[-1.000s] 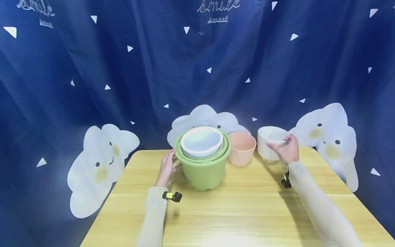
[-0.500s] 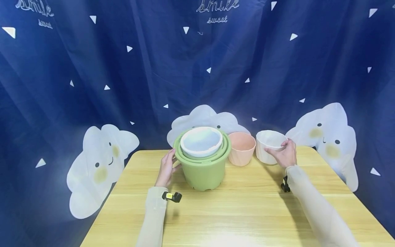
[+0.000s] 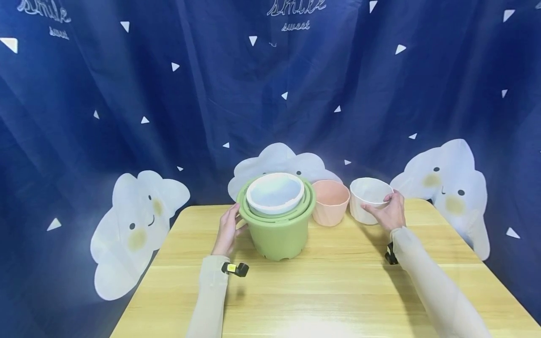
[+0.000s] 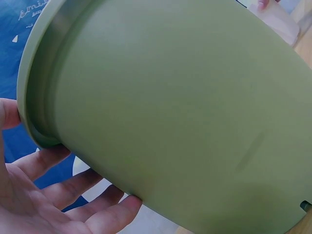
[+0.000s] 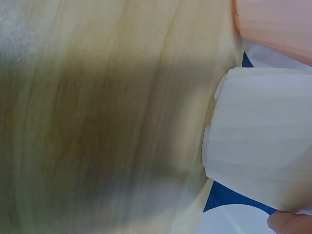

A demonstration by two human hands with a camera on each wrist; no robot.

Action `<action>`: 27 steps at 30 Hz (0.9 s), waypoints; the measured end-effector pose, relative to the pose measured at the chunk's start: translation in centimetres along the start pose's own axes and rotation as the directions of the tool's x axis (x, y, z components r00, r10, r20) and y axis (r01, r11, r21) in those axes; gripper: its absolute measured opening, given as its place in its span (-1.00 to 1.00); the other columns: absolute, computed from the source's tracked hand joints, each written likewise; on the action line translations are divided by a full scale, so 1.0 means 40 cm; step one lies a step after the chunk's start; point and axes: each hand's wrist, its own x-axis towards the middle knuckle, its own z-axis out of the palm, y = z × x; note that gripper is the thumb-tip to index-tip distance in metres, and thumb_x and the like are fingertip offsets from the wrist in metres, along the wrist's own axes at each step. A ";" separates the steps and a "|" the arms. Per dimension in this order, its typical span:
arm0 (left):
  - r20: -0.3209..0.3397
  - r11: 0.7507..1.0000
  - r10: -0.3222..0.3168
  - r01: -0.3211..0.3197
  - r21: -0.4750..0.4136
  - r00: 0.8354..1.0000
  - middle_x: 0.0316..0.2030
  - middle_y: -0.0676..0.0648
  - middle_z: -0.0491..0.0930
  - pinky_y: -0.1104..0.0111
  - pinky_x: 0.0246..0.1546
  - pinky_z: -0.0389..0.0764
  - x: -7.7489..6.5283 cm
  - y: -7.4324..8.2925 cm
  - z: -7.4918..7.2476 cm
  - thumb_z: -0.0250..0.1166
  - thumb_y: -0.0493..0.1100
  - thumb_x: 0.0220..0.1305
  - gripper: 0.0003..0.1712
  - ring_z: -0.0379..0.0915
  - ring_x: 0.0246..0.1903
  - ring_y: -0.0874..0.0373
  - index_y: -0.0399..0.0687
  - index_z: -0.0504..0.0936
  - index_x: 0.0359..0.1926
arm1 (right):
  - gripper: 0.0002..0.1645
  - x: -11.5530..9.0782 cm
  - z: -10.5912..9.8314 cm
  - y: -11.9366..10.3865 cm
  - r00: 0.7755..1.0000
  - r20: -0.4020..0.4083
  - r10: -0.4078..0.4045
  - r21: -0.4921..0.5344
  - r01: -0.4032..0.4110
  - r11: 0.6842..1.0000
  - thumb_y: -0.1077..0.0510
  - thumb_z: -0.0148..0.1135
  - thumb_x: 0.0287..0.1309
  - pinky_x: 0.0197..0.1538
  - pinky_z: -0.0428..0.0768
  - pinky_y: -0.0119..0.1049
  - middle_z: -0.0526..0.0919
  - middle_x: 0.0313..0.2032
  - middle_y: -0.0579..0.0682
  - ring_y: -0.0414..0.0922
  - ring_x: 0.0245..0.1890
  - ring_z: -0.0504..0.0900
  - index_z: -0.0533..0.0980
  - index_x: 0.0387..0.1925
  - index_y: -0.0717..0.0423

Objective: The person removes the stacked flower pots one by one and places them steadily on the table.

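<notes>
In the head view, my left hand (image 3: 227, 229) touches the side of a large green flower pot (image 3: 279, 237) with fairly straight fingers. Up close in the left wrist view, fingertips (image 4: 131, 202) lie against the green wall below its rim. Nested inside are more green pots and, on top, a white pot (image 3: 274, 206). At the back right, my right hand (image 3: 390, 212) pinches the rim of a fluted white pot (image 3: 361, 206), which stands on the table. The right wrist view shows that pot's side, with one fingertip (image 5: 290, 223) at its edge.
A pink fluted pot (image 3: 329, 215) stands between the green stack and the fluted white pot. All sit near the far edge of the wooden table (image 3: 329, 291). A dark blue curtain (image 3: 169, 117) with cloud faces hangs behind.
My right hand has lowered the fluted white pot and shifted it slightly left, setting it down beside the pink pot. The left hand and green stack have stayed in place.
</notes>
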 end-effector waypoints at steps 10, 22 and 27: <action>0.000 1.000 -0.022 0.022 -0.019 1.000 0.51 -0.22 0.30 -0.19 0.47 0.41 0.004 0.007 -0.002 -0.04 0.11 0.64 -0.36 0.25 0.51 -0.21 -0.11 0.30 0.53 | -0.17 -0.012 -0.007 -0.022 1.000 0.007 0.007 -0.003 -0.007 1.000 0.05 0.68 -0.16 0.53 0.31 0.21 0.14 0.50 0.38 0.30 0.48 0.21 0.20 -0.16 0.28; 0.001 1.000 -0.011 0.011 -0.007 1.000 0.47 -0.25 0.35 -0.18 0.46 0.42 -0.003 0.003 -0.003 -0.03 0.12 0.63 -0.37 0.29 0.49 -0.20 -0.11 0.34 0.51 | -0.14 -0.022 -0.007 -0.016 1.000 0.017 0.009 -0.025 -0.009 1.000 0.04 0.67 -0.13 0.49 0.34 0.21 0.17 0.45 0.40 0.29 0.42 0.24 0.20 -0.11 0.31; 0.004 1.000 -0.012 0.012 -0.010 1.000 0.47 -0.25 0.35 -0.17 0.47 0.41 -0.004 0.002 -0.001 -0.03 0.14 0.63 -0.36 0.28 0.49 -0.20 -0.10 0.33 0.51 | -0.13 -0.027 -0.009 -0.013 1.000 0.013 0.006 -0.025 -0.005 1.000 0.04 0.67 -0.13 0.51 0.32 0.21 0.16 0.46 0.41 0.30 0.44 0.24 0.19 -0.10 0.30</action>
